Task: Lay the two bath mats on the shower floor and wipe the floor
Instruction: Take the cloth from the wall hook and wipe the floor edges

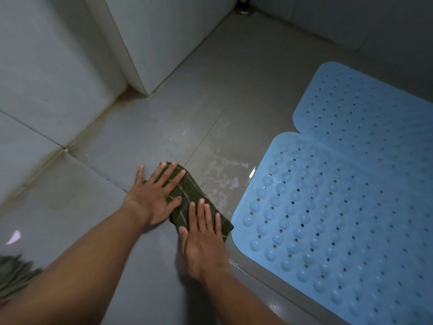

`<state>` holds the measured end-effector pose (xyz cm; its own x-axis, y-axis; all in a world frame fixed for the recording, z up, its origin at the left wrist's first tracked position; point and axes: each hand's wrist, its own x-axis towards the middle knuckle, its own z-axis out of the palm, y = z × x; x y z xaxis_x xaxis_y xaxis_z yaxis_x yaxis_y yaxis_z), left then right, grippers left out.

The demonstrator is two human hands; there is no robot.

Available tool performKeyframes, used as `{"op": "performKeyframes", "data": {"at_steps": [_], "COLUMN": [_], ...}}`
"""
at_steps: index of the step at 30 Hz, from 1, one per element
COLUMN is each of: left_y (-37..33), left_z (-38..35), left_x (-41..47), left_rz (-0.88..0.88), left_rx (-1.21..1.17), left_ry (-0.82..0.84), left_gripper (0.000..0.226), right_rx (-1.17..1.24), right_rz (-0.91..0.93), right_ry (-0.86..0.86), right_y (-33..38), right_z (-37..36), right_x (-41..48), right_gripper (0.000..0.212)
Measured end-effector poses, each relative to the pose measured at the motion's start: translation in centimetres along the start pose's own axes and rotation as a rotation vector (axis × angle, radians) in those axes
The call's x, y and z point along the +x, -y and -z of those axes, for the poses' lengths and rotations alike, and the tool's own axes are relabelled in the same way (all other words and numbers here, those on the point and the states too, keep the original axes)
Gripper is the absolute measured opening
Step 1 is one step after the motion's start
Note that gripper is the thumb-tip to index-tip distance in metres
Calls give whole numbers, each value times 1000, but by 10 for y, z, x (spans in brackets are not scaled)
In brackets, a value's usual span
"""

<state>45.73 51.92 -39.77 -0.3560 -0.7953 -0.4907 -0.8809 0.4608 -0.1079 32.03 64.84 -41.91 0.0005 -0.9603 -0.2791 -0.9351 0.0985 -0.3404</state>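
Your left hand point(155, 198) lies flat and spread, palm down, on the far left end of a dark green folded cloth with thin pale stripes point(187, 195); its thumb points toward the cloth's middle and the little finger rests off the cloth on the grey tiled shower floor point(140, 137). Your right hand point(203, 240) is also flat, fingers straight and close together, pressing the near right end of the same cloth. Neither hand curls around the cloth; both simply press it against the floor from above, so the cloth runs as a diagonal strip under and between your two palms.

Just beyond the cloth, the floor shows a pale wet streaky patch point(220, 170). To the right of your right hand, the near light blue rubber bath mat with raised bumps and small holes point(328, 231) lies flat on the floor, its rounded corner almost touching the cloth's right tip. The far light blue perforated rubber bath mat point(365, 109) lies beyond it, their edges meeting. A metal drain fitting point(243, 8) sits in the far corner by the pale tiled wall point(58, 66).
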Motion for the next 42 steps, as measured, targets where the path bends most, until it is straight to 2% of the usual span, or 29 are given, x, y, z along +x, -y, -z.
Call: {"op": "performKeyframes", "data": {"at_steps": [5,13,17,33,42], "left_y": [0,4,12,23,20], "left_z": [-1,2,9,33,49], "left_x": [3,11,31,86,119], "left_rz": [-10,-13,-24,-66,-78], "left_rx": [-7,-7,17,2,-30], "left_ry": [17,46,3,-43,-38], "left_gripper": [78,69,72,73,74], "right_rx": [5,94,49,17,-52], "right_rz": [20,79,87,46,-58], "right_ry": [-32,55,74,57,6], "right_y": [-3,-6,-14,-51,-59], "right_z": [-5,8,20,48,58], "right_x": [0,8,29,93,118], "right_gripper": [59,61,62,62,63]}}
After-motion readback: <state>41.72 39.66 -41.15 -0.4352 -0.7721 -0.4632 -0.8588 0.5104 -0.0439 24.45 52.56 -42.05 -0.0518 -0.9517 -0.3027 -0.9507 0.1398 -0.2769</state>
